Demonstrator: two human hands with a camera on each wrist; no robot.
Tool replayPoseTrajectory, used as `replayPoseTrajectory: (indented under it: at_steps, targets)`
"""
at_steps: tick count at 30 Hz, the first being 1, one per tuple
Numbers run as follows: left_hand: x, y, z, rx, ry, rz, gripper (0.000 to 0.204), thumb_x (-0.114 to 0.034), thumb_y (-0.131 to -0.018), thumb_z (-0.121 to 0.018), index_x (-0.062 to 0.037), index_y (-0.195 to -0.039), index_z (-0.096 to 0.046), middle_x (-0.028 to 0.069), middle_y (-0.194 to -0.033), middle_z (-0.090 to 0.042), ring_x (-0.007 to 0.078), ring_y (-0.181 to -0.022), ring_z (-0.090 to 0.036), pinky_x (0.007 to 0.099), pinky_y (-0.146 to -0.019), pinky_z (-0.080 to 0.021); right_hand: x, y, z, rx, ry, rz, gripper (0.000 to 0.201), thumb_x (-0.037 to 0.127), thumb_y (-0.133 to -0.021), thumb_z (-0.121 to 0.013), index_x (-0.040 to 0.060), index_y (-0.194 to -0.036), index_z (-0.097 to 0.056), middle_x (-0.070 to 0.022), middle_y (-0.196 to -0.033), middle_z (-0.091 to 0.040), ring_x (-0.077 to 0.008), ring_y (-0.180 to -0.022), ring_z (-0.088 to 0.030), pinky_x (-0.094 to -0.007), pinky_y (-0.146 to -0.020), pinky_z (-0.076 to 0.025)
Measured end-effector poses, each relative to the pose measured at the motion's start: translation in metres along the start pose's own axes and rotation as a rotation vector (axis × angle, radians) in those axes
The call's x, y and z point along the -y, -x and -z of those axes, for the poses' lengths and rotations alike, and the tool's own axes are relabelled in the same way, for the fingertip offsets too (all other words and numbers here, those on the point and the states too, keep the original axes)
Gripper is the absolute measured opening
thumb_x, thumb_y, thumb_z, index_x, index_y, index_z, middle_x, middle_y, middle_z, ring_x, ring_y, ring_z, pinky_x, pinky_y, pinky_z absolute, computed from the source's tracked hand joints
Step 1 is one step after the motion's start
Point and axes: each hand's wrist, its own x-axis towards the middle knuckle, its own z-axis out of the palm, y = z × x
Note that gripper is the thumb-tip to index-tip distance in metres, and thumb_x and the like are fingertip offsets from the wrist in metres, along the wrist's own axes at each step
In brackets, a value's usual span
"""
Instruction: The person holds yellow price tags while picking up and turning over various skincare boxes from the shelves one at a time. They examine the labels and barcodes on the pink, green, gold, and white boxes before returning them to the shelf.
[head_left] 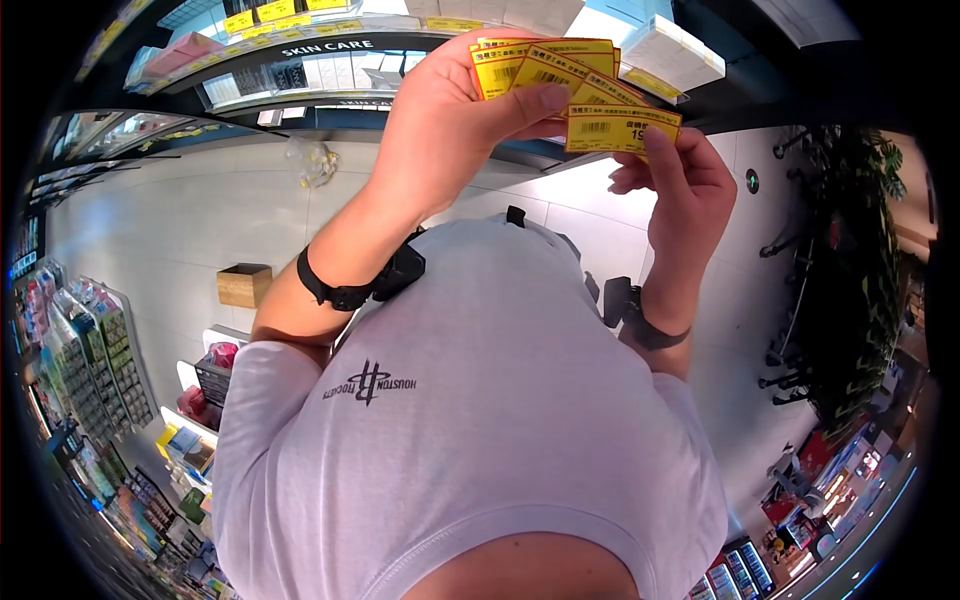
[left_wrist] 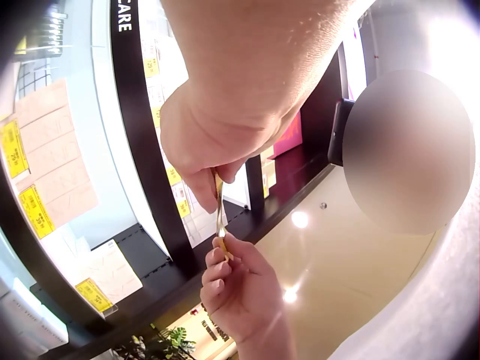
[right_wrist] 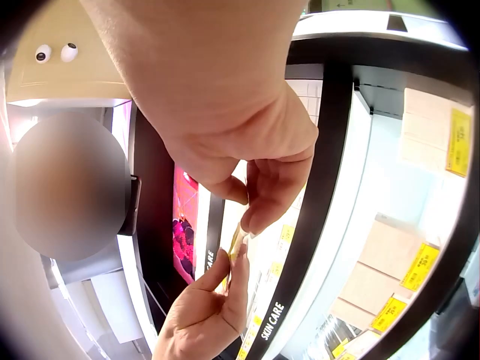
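Several yellow price labels (head_left: 495,72) are fanned out at the top of the head view. My left hand (head_left: 455,120) pinches the fan, its thumb lying across the labels. With thumb and fingers, my right hand (head_left: 690,180) grips the right end of the front label (head_left: 600,130), which overlaps the others. Both wrist views show the labels nearly edge-on between the two hands, the left hand (left_wrist: 217,135) above in the left wrist view and the right hand (right_wrist: 247,150) above in the right wrist view.
Shelves with boxed goods (head_left: 675,60) and a black SKIN CARE edge strip (head_left: 325,47) stand in front. On the pale floor are a wooden box (head_left: 245,286) and a clear plastic bag (head_left: 312,163). Green plants (head_left: 875,170) are at the right, a product rack (head_left: 100,340) at the left.
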Motion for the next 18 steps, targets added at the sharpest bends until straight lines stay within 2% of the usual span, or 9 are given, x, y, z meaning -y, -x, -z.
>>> replayPoseTrajectory:
  at_steps: [7,8,9,13,16,18]
  targets:
    - [0.004,-0.001,0.002,-0.004,0.026,0.009,0.03,-0.005,-0.089,-0.067,0.004,-0.115,-0.055,0.0119,-0.104,-0.067,0.0181,-0.092,-0.067,0.028,-0.078,-0.059,0.0,0.003,-0.007,-0.027,0.019,-0.013,0.017,0.011,-0.092,-0.064,-0.0058,-0.095,-0.064,-0.0152,-0.074,-0.07,-0.0152,-0.057,-0.067,-0.0248,-0.053,-0.056]
    - [0.005,0.0,0.003,0.005,-0.008,0.016,0.033,-0.004,-0.089,-0.065,0.0033,-0.119,-0.053,0.0126,-0.108,-0.065,0.0197,-0.096,-0.066,0.0305,-0.082,-0.059,0.0,0.003,-0.009,-0.026,0.02,-0.014,0.017,0.011,-0.092,-0.064,-0.0058,-0.095,-0.064,-0.0152,-0.074,-0.07,-0.0152,-0.057,-0.067,-0.0248,-0.053,-0.056]
    - [0.005,0.0,0.004,0.015,-0.042,0.024,0.037,-0.004,-0.09,-0.064,0.0027,-0.124,-0.05,0.0132,-0.112,-0.064,0.0214,-0.1,-0.065,0.033,-0.086,-0.058,0.0,0.003,-0.011,0.008,-0.001,-0.036,0.019,0.013,-0.092,-0.064,-0.006,-0.097,-0.065,-0.0148,-0.075,-0.07,-0.0152,-0.058,-0.067,-0.0249,-0.053,-0.056]
    - [0.005,0.0,0.004,0.052,-0.067,0.025,0.038,-0.003,-0.089,-0.065,0.0025,-0.124,-0.05,0.0131,-0.111,-0.064,0.0214,-0.101,-0.065,0.0328,-0.087,-0.058,-0.01,0.0,-0.009,0.119,-0.046,-0.07,0.025,0.017,-0.093,-0.064,-0.0066,-0.101,-0.065,-0.0146,-0.08,-0.07,-0.0152,-0.061,-0.068,-0.0258,-0.052,-0.056]
    - [0.006,0.0,0.006,0.04,-0.097,0.028,0.039,-0.003,-0.089,-0.064,0.0039,-0.125,-0.049,0.0139,-0.112,-0.063,0.0222,-0.101,-0.065,0.0329,-0.087,-0.058,-0.011,0.0,-0.015,0.056,-0.062,-0.035,0.024,0.016,-0.092,-0.065,-0.0063,-0.102,-0.065,-0.015,-0.083,-0.07,-0.0154,-0.063,-0.068,-0.0266,-0.052,-0.056]
    - [0.004,0.0,0.006,0.083,-0.001,0.127,0.038,-0.004,-0.091,-0.06,0.0055,-0.126,-0.048,0.0163,-0.117,-0.061,0.025,-0.103,-0.064,0.0356,-0.088,-0.058,-0.011,0.0,-0.011,0.03,-0.081,-0.042,0.024,0.015,-0.091,-0.065,-0.006,-0.102,-0.065,-0.0149,-0.083,-0.07,-0.0153,-0.062,-0.067,-0.0271,-0.051,-0.056]
